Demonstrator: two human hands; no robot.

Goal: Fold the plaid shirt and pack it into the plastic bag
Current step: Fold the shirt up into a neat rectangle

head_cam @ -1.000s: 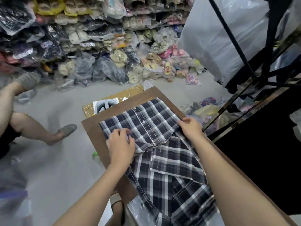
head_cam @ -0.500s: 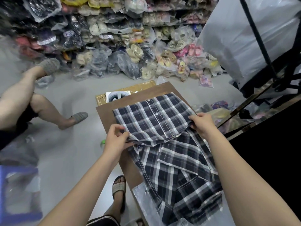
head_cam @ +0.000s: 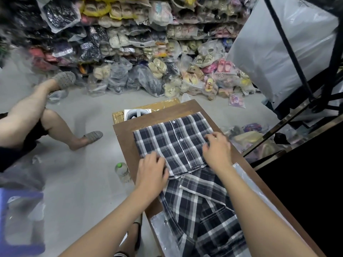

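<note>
Head view looks down on a narrow brown counter where the plaid shirt lies spread lengthwise. Going left to right: the left hand rests palm-down on the near left corner of the folded upper panel, fingers loosely curled over the cloth; its grip looks like a flat press rather than a pinch, though whether the fingertips have caught the edge underneath I cannot tell. Between the two hands runs the button placket, face up, with the fold's hem just nearer than both grips. The right hand sits on the right side of that same panel, fingers spread and open, smoothing, not clutching anything.

Nearer than both hands, the rest of the shirt lies looser and rumpled, part of it lying over the clear plastic bag, which peeks out at both sides of the cloth.

From where I stand this is thin woven cotton: light, limp, no stiffness of its own, so it will sag and unfold the moment it is lifted by one point. I would judge the best hold is at the two outer edges of the fold, pinching all layers together, hands level. The bag film looks slick, so the bundle may slide on it.
</note>
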